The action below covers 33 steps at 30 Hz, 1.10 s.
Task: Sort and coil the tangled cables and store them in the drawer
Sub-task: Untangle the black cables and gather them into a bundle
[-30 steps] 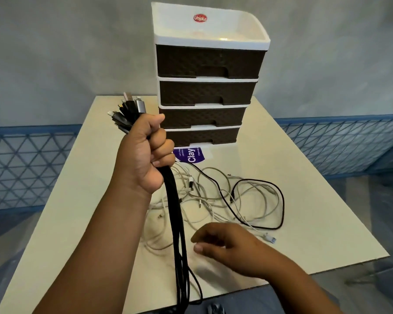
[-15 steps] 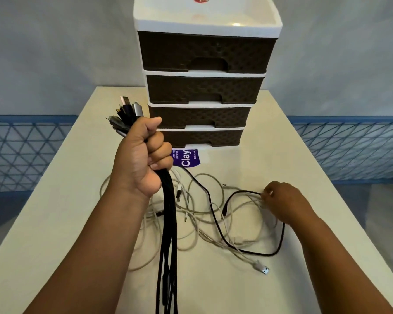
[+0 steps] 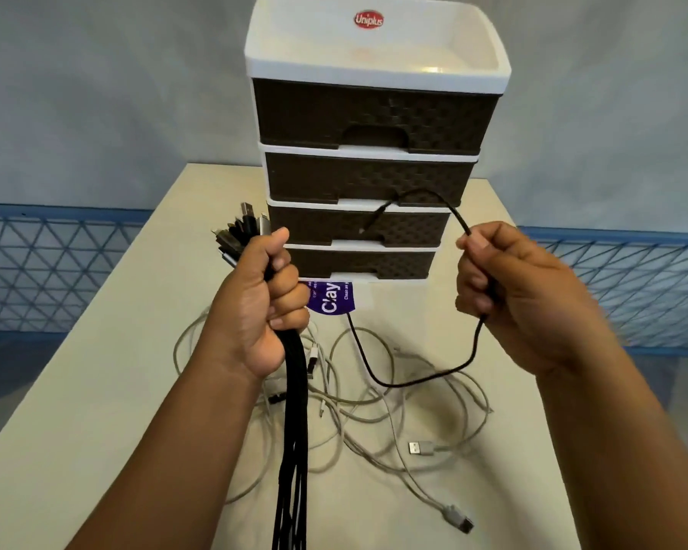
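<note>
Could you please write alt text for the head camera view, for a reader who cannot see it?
The left hand grips a bundle of black cables upright while the right hand holds one thin black cable lifted from a tangle of white cables on a table. Behind stands a drawer unit, all four drawers closed.

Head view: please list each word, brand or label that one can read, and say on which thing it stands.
"Uniplus": red oval sticker on the white top tray of the drawer unit.
"Clay": purple label on the table at the unit's foot.
Its smaller print is blurred; only "Clean as" can be guessed.
</note>
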Tool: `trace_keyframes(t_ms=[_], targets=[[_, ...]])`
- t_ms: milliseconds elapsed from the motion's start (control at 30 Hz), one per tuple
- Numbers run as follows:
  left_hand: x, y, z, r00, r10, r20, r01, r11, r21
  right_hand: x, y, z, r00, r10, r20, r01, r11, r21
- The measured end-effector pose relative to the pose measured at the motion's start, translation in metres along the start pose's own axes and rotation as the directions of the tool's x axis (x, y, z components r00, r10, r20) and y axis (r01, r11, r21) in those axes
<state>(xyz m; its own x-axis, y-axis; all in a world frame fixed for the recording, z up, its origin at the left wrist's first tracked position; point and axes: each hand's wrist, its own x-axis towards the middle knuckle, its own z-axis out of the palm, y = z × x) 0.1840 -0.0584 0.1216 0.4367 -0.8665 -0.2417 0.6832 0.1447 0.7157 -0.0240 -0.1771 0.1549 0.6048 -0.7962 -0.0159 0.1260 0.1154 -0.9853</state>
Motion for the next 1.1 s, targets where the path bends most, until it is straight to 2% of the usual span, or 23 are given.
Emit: trace_keyframes(t_ms=[33, 100, 200, 300, 467, 600, 700, 833, 900, 1000, 1100], targets=[[-0.002, -0.001, 0.001, 1.0, 0.003, 0.002, -0.003, 1.0, 0.005, -0.006, -0.002, 0.014, 0.998, -0.048, 0.038, 0.046, 0.998, 0.054], [-0.007, -0.004, 0.003, 1.0, 0.025, 0.004, -0.025, 1.0, 0.014, -0.019, 0.003, 0.045, 0.984, -0.114, 0.138, 0.108, 0.993, 0.048], [-0.015, -0.005, 0.006, 0.998, 0.063, 0.012, -0.063, 0.998, 0.015, -0.033, 0.024, 0.081, 0.943, -0.22, 0.248, 0.255, 0.96, -0.119], [-0.022, -0.001, 0.005, 0.996, 0.091, 0.01, -0.091, 0.996, -0.01, -0.039, 0.047, 0.101, 0.919, -0.243, 0.31, 0.338, 0.892, -0.302], [-0.028, 0.009, -0.011, 0.989, 0.127, 0.071, -0.121, 0.989, -0.086, -0.045, 0.067, 0.108, 0.917, -0.22, 0.332, 0.369, 0.784, -0.5], [-0.031, 0.015, -0.018, 0.99, 0.132, 0.054, -0.127, 0.987, -0.095, -0.051, 0.075, 0.11, 0.904, -0.198, 0.379, 0.404, 0.69, -0.601], [-0.032, 0.014, -0.023, 0.987, 0.153, 0.044, -0.147, 0.982, -0.118, -0.059, 0.08, 0.115, 0.906, -0.175, 0.385, 0.393, 0.683, -0.616], [-0.034, 0.013, -0.029, 0.98, 0.181, 0.085, -0.164, 0.971, -0.175, -0.07, 0.088, 0.121, 0.912, -0.146, 0.383, 0.355, 0.747, -0.561], [-0.034, 0.017, -0.038, 0.974, 0.172, 0.147, -0.118, 0.94, -0.321, -0.072, 0.093, 0.118, 0.897, -0.115, 0.427, 0.378, 0.7, -0.605], [-0.032, 0.03, -0.06, 0.945, 0.158, 0.286, 0.028, 0.834, -0.551, -0.066, 0.106, 0.098, 0.881, -0.02, 0.473, 0.398, 0.573, -0.717], [-0.029, 0.042, -0.081, 0.877, 0.2, 0.436, 0.147, 0.753, -0.641, -0.049, 0.122, 0.069, 0.908, -0.086, 0.41, 0.399, 0.472, -0.786]])
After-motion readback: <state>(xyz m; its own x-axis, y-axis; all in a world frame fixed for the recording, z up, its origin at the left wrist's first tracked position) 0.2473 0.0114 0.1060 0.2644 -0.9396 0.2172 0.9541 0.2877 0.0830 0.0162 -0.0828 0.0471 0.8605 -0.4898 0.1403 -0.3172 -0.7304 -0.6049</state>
